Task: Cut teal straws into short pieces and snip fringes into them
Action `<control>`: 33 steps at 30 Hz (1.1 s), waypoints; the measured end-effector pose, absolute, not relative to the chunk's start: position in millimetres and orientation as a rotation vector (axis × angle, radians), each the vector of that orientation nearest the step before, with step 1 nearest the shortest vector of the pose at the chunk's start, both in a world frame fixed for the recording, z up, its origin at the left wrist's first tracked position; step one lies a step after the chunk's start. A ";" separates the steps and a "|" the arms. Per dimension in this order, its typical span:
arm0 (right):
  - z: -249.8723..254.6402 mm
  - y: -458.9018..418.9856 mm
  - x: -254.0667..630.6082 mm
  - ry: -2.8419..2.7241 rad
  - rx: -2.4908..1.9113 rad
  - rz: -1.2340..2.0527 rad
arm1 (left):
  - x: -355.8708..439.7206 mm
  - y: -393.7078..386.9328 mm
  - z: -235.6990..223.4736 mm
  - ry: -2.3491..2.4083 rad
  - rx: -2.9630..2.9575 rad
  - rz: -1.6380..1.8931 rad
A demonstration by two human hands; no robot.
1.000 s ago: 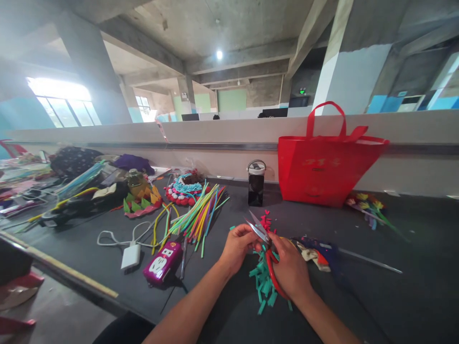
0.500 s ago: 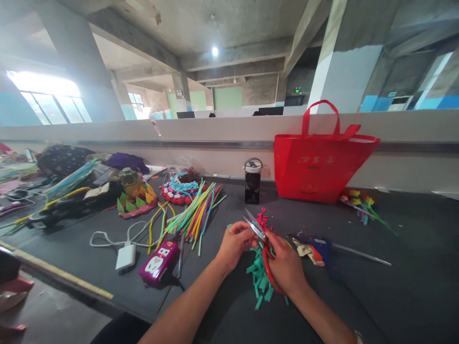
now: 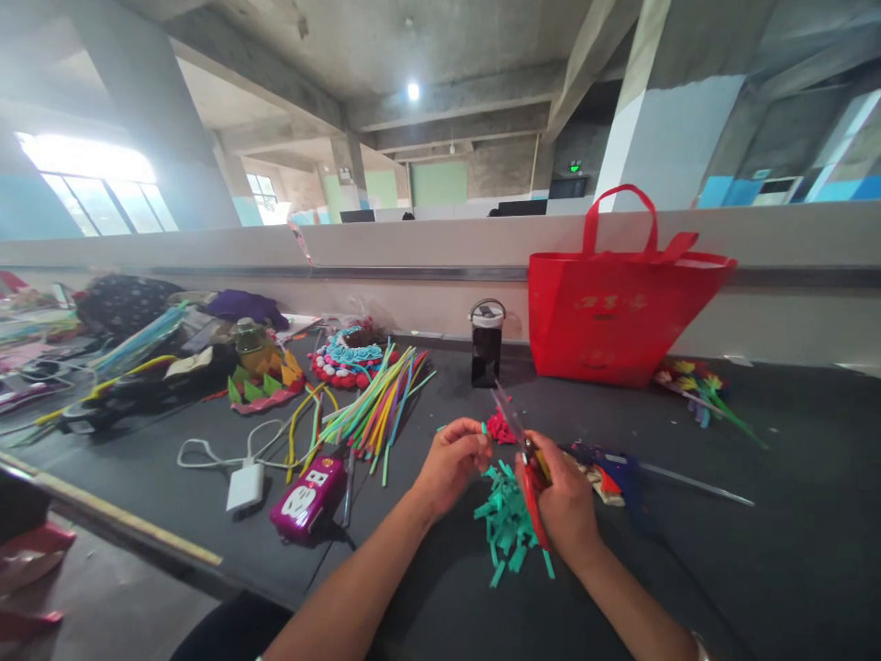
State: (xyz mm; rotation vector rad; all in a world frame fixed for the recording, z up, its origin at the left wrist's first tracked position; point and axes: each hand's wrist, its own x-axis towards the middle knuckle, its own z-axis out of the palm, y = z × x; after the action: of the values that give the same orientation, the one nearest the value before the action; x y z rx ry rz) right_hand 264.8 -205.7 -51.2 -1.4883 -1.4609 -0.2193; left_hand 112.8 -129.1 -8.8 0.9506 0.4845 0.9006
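My right hand (image 3: 564, 500) grips red-handled scissors (image 3: 524, 452), blades pointing up and away. My left hand (image 3: 451, 459) is pinched closed just left of the blades, holding a small teal piece at its fingertips. Below and between the hands lies a pile of short teal cut strips (image 3: 507, 525) on the dark table (image 3: 757, 569). A small clump of red pieces (image 3: 500, 428) sits just beyond the hands.
A bundle of coloured sticks (image 3: 375, 404), a purple power strip (image 3: 308, 494) and a white charger with cable (image 3: 246, 485) lie to the left. A dark bottle (image 3: 487, 341) and red tote bag (image 3: 619, 308) stand at the back. A glue gun (image 3: 619, 470) lies right.
The scissors have swung from pointing left toward the left hand to pointing more upright, and the blades have closed. The left hand stays pinched; the view shifted slightly.
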 end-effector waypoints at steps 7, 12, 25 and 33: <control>-30.6 -210.2 260.0 -1.340 -1.388 -0.012 | 113.0 -131.0 -11.6 0.443 0.980 0.680; -34.1 -209.8 257.1 -1.418 -1.327 0.061 | 113.9 -133.3 -12.1 0.482 1.038 0.579; -36.2 -202.9 263.8 -1.237 -1.342 0.240 | 115.0 -131.1 -13.0 0.546 1.286 0.760; -36.8 -203.8 259.6 -1.267 -1.351 0.269 | 119.1 -134.1 -15.9 0.597 1.321 0.699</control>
State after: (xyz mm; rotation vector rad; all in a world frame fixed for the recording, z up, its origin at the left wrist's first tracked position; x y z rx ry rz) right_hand 259.6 -203.8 -36.8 -1.3515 -1.2668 0.2693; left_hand 119.1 -134.1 -15.9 1.3207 0.5967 0.6987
